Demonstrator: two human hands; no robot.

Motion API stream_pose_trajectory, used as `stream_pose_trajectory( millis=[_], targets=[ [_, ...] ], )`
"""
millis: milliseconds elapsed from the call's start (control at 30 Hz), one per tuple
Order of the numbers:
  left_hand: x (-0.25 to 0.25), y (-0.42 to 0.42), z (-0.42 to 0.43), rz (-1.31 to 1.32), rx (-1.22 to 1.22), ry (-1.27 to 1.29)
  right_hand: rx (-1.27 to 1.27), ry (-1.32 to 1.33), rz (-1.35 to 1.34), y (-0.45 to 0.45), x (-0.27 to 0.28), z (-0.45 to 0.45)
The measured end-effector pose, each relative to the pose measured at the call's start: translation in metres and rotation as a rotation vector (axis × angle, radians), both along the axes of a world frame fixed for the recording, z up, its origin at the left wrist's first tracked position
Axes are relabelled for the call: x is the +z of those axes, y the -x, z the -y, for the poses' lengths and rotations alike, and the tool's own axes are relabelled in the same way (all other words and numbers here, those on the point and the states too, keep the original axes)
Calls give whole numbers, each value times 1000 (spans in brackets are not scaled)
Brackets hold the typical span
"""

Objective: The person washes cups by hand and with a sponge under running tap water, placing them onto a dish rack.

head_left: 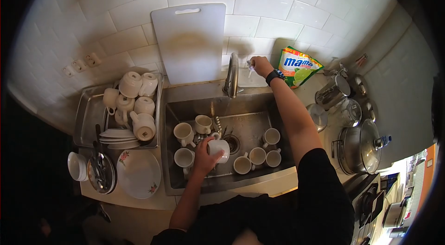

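My left hand (205, 158) is wrapped round a white cup (219, 151), tilted, over the metal sink (250, 114). Up by the wall, my right hand (261, 66), with a dark watch at the wrist, has its fingers closed on something small and pale that I cannot make out. Below that hand a translucent tray (252, 80) sits behind the curved faucet (232, 76). More white cups stand in the sink: several on the left, one of them a mug (184, 132), and several on the right, among them a mug (257, 155).
Stacked white cups (143, 127) and small plates fill a metal tray (160, 106) at left. In front lie a floral plate (138, 175) and cutlery (98, 164). A white cutting board (190, 46) leans on the wall. At right are a green detergent pouch (296, 66) and a lidded pot (361, 145).
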State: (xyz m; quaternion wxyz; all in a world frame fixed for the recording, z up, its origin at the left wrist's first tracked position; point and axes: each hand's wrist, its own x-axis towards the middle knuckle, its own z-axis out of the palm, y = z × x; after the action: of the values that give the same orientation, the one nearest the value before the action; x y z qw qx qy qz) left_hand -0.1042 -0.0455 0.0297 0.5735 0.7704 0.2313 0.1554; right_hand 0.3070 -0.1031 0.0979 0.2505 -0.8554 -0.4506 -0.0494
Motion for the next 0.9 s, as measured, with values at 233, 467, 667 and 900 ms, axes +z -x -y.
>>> stream_pose_trajectory(
  millis=[233,467,667,900],
  targets=[
    [3,2,-1,-1,38,-33,-33,-7,30,13,17,-1],
    [0,0,-6,-13,45,-25,-135,-168,19,18,-22,12],
    [3,-15,-29,23,77,718,-170,-606,-853,104,-10,19],
    [-1,-50,-27,97,82,845,93,-571,-1766,228,-25,51]
  ],
)
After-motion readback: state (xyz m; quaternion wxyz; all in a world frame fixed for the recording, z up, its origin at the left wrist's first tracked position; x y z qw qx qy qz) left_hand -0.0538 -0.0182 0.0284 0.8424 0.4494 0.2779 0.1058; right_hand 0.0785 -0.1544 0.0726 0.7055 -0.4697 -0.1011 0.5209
